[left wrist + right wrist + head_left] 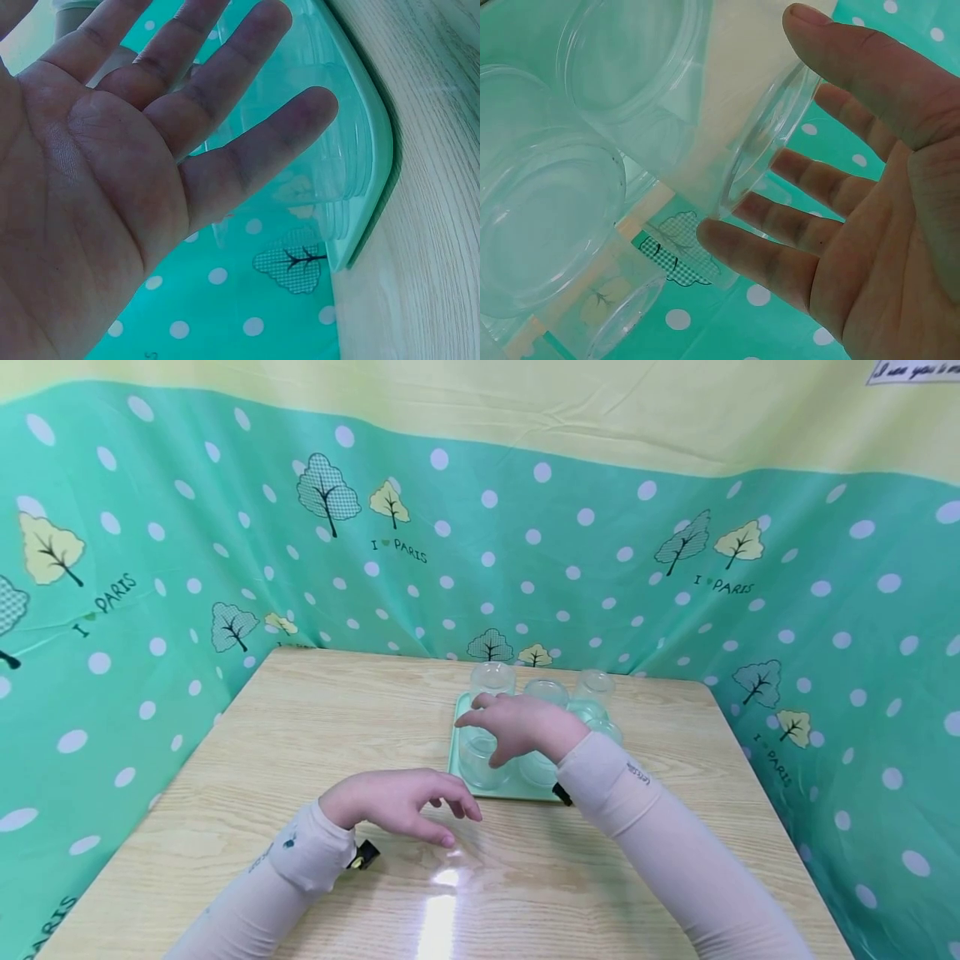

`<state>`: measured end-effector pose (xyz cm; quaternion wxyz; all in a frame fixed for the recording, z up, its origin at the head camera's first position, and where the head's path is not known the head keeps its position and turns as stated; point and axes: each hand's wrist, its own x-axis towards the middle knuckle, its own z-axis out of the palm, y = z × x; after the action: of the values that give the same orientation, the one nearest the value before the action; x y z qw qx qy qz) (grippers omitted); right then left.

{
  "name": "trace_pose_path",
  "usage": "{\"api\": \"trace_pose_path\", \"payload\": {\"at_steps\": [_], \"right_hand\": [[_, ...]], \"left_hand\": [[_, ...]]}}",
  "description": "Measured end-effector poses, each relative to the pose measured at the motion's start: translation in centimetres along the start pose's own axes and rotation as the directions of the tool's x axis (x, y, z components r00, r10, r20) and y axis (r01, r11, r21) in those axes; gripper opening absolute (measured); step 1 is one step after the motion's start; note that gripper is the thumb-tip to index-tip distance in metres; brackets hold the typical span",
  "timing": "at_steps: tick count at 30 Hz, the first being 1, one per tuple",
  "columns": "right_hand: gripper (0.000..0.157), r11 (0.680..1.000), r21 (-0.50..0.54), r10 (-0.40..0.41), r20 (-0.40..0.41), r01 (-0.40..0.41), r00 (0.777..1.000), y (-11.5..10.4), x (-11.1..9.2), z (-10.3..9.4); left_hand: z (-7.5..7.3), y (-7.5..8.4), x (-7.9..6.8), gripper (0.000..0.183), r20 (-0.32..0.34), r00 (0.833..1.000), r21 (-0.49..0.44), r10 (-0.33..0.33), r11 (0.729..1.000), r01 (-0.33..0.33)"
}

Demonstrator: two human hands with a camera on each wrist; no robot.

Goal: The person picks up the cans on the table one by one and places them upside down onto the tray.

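A pale green tray on the table carries several clear cups, with one cup at its front left corner. My right hand is over the tray's left half, its fingers spread and pointing left. In the right wrist view, the right fingertips are right at the rim of a clear cup, and the thumb is raised apart from the fingers. My left hand hovers in front of the tray's near left corner, holding nothing. Its fingers extend loosely in the left wrist view, the tray's edge behind them.
More clear cups stand towards the back of the tray, among them a tall one and another at the back right. A wooden table lies under everything. Green dotted cloth hangs behind and at both sides.
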<state>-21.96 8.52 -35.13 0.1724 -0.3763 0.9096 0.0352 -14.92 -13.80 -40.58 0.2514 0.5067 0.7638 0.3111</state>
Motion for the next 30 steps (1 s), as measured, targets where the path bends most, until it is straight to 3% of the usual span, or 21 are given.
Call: {"api": "trace_pose_path", "payload": {"at_steps": [22,30], "right_hand": [[0.076,1.0,0.013,0.026,-0.014,-0.026,1.0,-0.1,-0.7,-0.2],[0.074,1.0,0.0,-0.013,-0.06,0.013,0.998,0.1,-1.3,0.1]], "left_hand": [[-0.4,-0.3,-0.1,0.039,-0.036,0.999,0.046,0.021,0.999,-0.019],[-0.5,-0.4,-0.2,0.038,-0.05,0.999,0.062,0.015,0.998,-0.012]]}}
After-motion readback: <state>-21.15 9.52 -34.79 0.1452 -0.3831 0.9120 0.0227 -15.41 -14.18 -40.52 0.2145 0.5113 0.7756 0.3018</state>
